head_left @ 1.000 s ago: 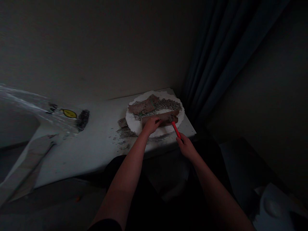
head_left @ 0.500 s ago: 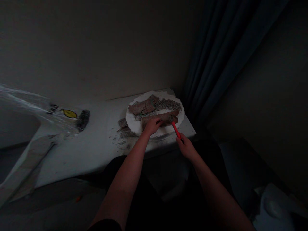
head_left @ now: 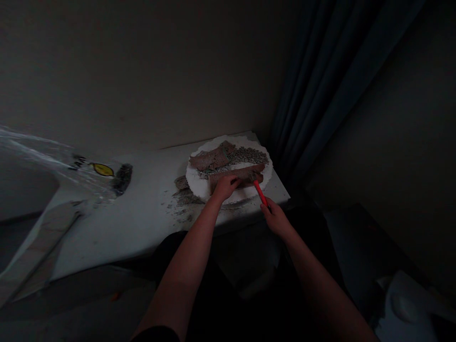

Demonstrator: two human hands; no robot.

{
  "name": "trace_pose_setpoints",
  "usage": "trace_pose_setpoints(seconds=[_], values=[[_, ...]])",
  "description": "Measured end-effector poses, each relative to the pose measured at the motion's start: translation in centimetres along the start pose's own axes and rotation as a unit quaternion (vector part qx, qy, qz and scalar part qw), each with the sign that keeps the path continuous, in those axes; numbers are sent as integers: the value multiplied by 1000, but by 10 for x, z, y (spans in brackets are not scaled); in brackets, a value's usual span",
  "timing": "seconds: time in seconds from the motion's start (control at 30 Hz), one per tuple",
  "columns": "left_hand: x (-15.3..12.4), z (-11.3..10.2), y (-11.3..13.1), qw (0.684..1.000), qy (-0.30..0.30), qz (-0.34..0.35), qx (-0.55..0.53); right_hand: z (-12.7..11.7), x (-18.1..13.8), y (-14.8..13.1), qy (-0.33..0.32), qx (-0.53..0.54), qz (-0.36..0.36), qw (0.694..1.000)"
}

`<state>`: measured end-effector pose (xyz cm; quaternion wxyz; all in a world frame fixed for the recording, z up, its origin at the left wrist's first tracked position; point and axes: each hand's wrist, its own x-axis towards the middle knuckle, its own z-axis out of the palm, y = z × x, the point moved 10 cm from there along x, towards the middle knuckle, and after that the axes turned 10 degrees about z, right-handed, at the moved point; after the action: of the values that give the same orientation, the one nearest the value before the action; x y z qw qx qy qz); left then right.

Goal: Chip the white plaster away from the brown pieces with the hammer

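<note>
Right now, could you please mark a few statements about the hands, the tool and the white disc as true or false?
1. The right hand holds a red-handled tool. True.
2. The left hand hangs in the air, clear of the brown slab. False: it lies on the slab.
3. The slab lies on a round white disc. True.
4. The clear plastic bag lies right of the disc. False: it lies to its left.

Dim room: left hand (head_left: 224, 186) presses a brown slab (head_left: 238, 175) on a white foam disc (head_left: 199, 186) on the table (head_left: 135, 218); right hand (head_left: 276, 220) holds a red-handled tool (head_left: 260, 191).
</note>
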<state>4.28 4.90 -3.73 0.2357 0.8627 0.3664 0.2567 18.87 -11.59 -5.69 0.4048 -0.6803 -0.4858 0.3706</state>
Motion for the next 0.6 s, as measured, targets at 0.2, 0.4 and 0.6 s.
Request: trace_pose_setpoints(seconds=[0.2,0.4,0.6], values=[[-1,4,-1,999,-7,7,38,-3,1,-8,-3,0,13,1000],[-2,8,1,999,-2,26,46,-20,-13,-63,4,24,-33,999],[-2,9,-1,999,3,26,41,-3,-11,-66,-30,14,-32,999]])
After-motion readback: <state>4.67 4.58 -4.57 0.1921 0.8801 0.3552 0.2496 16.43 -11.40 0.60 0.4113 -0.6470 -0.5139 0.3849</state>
